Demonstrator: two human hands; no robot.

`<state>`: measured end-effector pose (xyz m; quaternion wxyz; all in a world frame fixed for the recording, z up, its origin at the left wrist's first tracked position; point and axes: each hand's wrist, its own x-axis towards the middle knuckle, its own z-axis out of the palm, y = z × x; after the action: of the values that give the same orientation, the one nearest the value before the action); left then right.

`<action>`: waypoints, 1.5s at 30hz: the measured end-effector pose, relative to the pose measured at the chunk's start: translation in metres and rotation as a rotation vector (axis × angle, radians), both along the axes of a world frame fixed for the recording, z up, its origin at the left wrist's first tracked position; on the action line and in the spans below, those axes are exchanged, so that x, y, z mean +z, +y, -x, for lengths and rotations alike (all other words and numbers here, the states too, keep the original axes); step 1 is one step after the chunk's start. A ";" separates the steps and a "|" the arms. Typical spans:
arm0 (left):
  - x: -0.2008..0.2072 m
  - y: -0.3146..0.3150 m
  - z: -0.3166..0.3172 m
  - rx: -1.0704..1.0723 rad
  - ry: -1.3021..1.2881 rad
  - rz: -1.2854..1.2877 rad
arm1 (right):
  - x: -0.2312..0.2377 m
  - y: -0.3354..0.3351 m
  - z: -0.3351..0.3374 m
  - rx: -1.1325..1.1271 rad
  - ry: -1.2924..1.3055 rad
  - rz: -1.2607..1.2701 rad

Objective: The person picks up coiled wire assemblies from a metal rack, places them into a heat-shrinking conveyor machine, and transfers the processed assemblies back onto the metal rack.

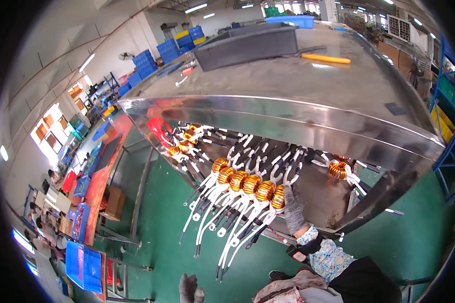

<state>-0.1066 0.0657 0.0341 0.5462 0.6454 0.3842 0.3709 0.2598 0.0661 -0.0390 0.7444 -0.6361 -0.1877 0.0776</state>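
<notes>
A row of several copper-wound toroidal coils (pixel 251 184) lies along the edge of a shelf below the table top. Their white and black leads hang over the front, some ending in ring terminals. My right hand (pixel 294 209), in a grey glove, is closed at the right end of the row, against the last coil (pixel 278 197); its fingertips are partly hidden there. My left hand (pixel 189 289), also in a grey glove, is low in the picture, away from the coils. Its visible fingers are apart with nothing in them.
A single coil (pixel 337 170) rests farther right on the shelf (pixel 313 197); more coils (pixel 188 135) lie at its far left by a red object (pixel 159 130). On the metal table top (pixel 268 81) are a dark grey bin (pixel 247 48) and a yellow-handled tool (pixel 326 59).
</notes>
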 end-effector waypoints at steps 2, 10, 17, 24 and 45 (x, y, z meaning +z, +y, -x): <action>-0.011 -0.015 0.019 0.086 -0.035 -0.026 | 0.000 -0.006 0.001 0.101 -0.064 0.057; -0.008 -0.081 0.019 0.046 -0.060 -0.047 | -0.025 -0.062 0.036 0.382 -0.342 0.200; -0.027 -0.137 -0.003 -0.066 -0.142 0.067 | 0.050 -0.169 0.052 0.777 -0.795 0.436; -0.002 -0.173 -0.067 -0.294 -0.033 0.079 | 0.162 -0.270 -0.008 1.114 -0.776 0.360; -0.041 -0.144 -0.462 -0.073 -0.276 0.227 | -0.048 -0.276 -0.315 0.412 -0.379 0.339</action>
<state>0.3558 -0.0784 -0.0073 0.6761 0.5362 0.3213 0.3900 0.5749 -0.2102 -0.0870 0.5483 -0.7029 -0.4319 0.1368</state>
